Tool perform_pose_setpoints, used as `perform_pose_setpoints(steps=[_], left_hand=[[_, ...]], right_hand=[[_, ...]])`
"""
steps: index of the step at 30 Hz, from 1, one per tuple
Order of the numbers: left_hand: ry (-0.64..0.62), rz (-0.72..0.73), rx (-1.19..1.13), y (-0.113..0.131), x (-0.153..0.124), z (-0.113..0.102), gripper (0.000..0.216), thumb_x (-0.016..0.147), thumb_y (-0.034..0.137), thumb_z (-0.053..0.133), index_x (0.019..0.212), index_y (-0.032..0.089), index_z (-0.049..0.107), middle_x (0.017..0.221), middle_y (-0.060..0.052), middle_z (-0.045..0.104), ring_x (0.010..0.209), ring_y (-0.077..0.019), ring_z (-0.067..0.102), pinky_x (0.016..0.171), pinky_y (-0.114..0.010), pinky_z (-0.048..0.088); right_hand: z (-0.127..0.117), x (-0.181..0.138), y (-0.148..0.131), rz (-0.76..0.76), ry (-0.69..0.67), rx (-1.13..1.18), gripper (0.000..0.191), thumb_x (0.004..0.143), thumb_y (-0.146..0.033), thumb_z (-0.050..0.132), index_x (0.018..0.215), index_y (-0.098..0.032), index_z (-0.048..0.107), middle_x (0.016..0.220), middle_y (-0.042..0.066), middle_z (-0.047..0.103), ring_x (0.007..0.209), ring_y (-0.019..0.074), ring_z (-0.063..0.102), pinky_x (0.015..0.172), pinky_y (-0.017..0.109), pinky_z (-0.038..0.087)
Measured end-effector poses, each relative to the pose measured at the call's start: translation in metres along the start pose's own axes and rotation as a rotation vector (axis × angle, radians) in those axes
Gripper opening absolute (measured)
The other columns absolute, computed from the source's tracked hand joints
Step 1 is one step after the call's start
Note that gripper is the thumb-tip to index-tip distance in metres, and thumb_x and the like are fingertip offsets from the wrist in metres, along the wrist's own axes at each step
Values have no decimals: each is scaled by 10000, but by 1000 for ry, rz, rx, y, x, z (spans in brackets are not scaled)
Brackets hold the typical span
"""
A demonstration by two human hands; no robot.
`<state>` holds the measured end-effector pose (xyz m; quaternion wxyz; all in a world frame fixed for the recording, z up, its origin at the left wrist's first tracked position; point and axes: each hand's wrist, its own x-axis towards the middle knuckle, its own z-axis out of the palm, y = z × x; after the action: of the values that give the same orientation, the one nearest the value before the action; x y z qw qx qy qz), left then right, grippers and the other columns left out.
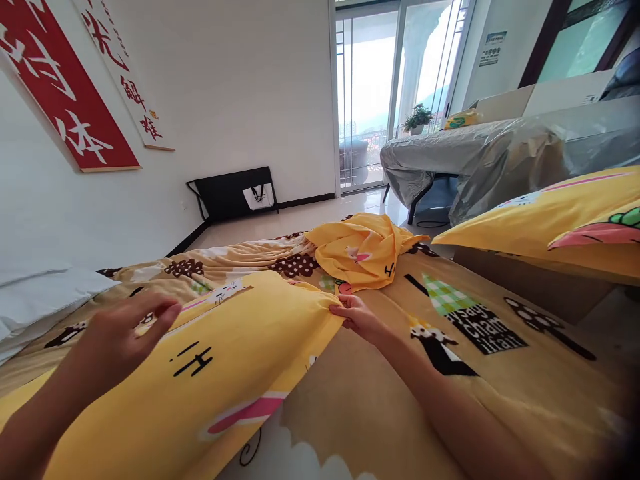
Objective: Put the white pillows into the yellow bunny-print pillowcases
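Note:
A yellow pillow in a printed pillowcase (235, 360) lies across the bed in front of me. My right hand (356, 316) pinches the pillowcase's far right corner, fingers closed on the fabric. My left hand (125, 333) hovers over the pillow's left part with fingers curled and slightly blurred, touching or just above the cloth. A second, crumpled yellow pillowcase (363, 250) sits further up the bed. Under everything spreads a tan patterned sheet (500, 373).
A white pillow (40, 293) lies at the left edge. Another yellow pillow (550, 220) rests at the right. A plastic-covered sofa (500, 153) stands beyond, near glass balcony doors (390, 87). A black folded frame (235, 193) leans on the wall.

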<state>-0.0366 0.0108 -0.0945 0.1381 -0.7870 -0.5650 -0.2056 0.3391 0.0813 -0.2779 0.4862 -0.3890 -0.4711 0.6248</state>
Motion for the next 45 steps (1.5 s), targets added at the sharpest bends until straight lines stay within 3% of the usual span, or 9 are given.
perform_pose_setpoints(steps=[2, 5, 9, 15, 19, 23, 27, 34, 45], left_hand=[[-88, 105, -51, 25, 32, 12, 352, 863, 501, 392, 831, 240, 627, 864, 36, 672, 805, -152, 589, 724, -251, 440], [-265, 133, -7, 61, 77, 27, 349, 850, 479, 391, 761, 221, 609, 792, -11, 655, 692, -161, 576, 615, -266, 400], [-357, 161, 120, 85, 111, 60, 288, 860, 396, 410, 750, 192, 581, 829, -56, 654, 701, -182, 581, 580, -278, 354], [-389, 117, 105, 74, 90, 137, 261, 889, 356, 409, 778, 189, 576, 872, -76, 670, 787, -203, 618, 631, -283, 395], [-296, 83, 79, 66, 67, 164, 265, 932, 298, 318, 871, 184, 550, 942, -83, 655, 878, -204, 608, 726, -303, 415], [-249, 85, 65, 65, 63, 169, 249, 927, 296, 327, 857, 185, 539, 918, -85, 643, 865, -223, 598, 731, -329, 411], [-233, 79, 53, 66, 65, 171, 236, 923, 291, 339, 850, 187, 537, 904, -85, 641, 854, -221, 593, 716, -330, 407], [-228, 82, 32, 66, 62, 171, 219, 920, 278, 350, 846, 190, 537, 909, -83, 646, 871, -211, 592, 730, -324, 413], [-211, 80, 1, 66, 57, 166, 226, 922, 291, 351, 846, 187, 536, 916, -80, 639, 874, -222, 591, 771, -343, 405]], right_hand=[[-6, 0, -5, 22, 70, 33, 407, 528, -407, 830, 784, -157, 636, 721, 1, 634, 563, 87, 533, 455, 183, 354], [-22, 1, -7, 64, 150, -19, 407, 516, -424, 818, 740, -165, 599, 730, 13, 637, 589, 111, 552, 493, 208, 380], [-43, 10, 4, -10, 244, -467, 364, 615, -497, 690, 695, -163, 567, 650, -1, 563, 575, 112, 483, 487, 219, 313], [-52, 20, 26, 9, 257, -719, 230, 534, -318, 697, 542, -186, 509, 578, -28, 505, 593, 116, 432, 500, 221, 268], [-62, 17, 27, 104, 167, -768, 196, 540, -297, 675, 496, -189, 517, 455, -44, 454, 486, 111, 418, 461, 225, 256], [-72, 18, 21, 61, 206, -787, 168, 571, -321, 670, 567, -179, 580, 595, 9, 574, 605, 158, 503, 526, 250, 341], [-53, 19, 21, -54, 260, -743, 322, 739, -481, 555, 798, -176, 639, 846, 55, 642, 786, 192, 552, 660, 273, 412], [-3, 7, 29, 92, -20, -621, 420, 764, -571, 562, 906, -188, 661, 786, 21, 657, 658, 166, 551, 535, 246, 411], [-52, 3, 1, 248, -79, -743, 335, 649, -466, 670, 578, -175, 518, 487, -65, 393, 449, 70, 344, 395, 198, 224]])
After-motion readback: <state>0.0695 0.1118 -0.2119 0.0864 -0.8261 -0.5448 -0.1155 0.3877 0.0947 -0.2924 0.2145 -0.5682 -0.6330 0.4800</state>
